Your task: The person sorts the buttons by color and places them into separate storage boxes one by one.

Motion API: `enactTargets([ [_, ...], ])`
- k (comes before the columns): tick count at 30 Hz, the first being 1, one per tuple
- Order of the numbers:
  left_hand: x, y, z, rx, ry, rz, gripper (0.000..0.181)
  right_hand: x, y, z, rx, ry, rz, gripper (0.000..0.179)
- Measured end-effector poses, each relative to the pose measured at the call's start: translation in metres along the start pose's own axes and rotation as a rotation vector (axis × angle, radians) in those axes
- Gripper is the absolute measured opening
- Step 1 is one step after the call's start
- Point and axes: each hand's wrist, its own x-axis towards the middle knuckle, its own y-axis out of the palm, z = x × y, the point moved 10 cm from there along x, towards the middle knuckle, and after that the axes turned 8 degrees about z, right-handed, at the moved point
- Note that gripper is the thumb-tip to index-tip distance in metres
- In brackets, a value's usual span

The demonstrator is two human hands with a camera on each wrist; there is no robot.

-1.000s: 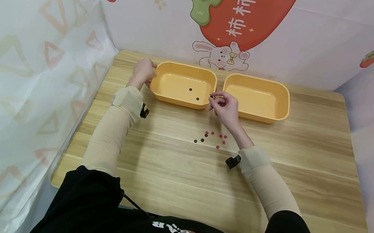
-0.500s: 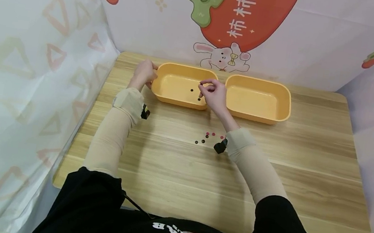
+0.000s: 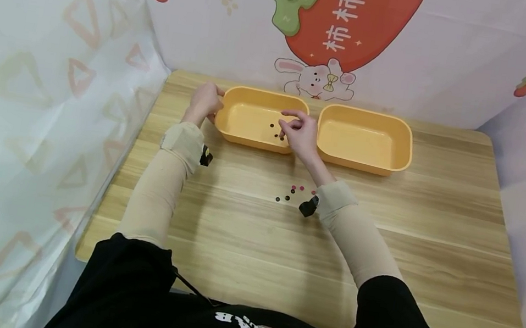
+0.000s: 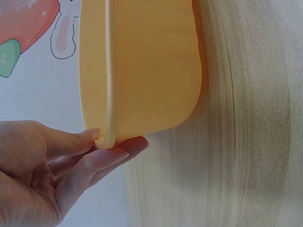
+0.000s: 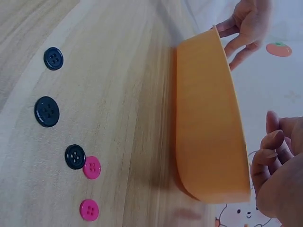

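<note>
My left hand (image 3: 203,102) pinches the left end rim of a yellow plastic bin (image 3: 244,117), thumb inside and fingers outside in the left wrist view. Three small black buttons (image 3: 272,125) lie on that bin's floor toward its right side. Over the bin's right end hovers my right hand (image 3: 302,133), with thumb and forefinger apart and nothing seen between them; its other fingers are curled. On the table, near my right wrist, are three black buttons (image 5: 47,111) and some pink buttons (image 5: 89,210), part of them hidden beneath the forearm in the head view.
A second yellow bin (image 3: 363,141) stands just right of the first, with no buttons seen in it. Both sit near the back edge of the wooden table (image 3: 243,239). A printed cloth (image 3: 435,70) hangs behind.
My right hand has moved left from the first bin's right rim to over its inside and let go of a black button, which now lies with the other two. The left hand keeps its grip.
</note>
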Motion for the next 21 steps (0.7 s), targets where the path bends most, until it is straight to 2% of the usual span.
enactTargets([
  [7, 0.001, 0.0, 0.0, 0.012, 0.002, 0.008, 0.058, -0.022, -0.012, 0.008, 0.03, -0.032, -0.016, 0.028],
  [15, -0.001, 0.001, -0.001, 0.001, -0.005, 0.022, 0.058, -0.058, -0.015, 0.01, -0.006, -0.047, 0.049, 0.024],
  [21, -0.001, 0.001, -0.001, 0.002, -0.017, 0.029, 0.059, -0.082, -0.016, 0.002, -0.016, -0.023, 0.105, 0.027],
])
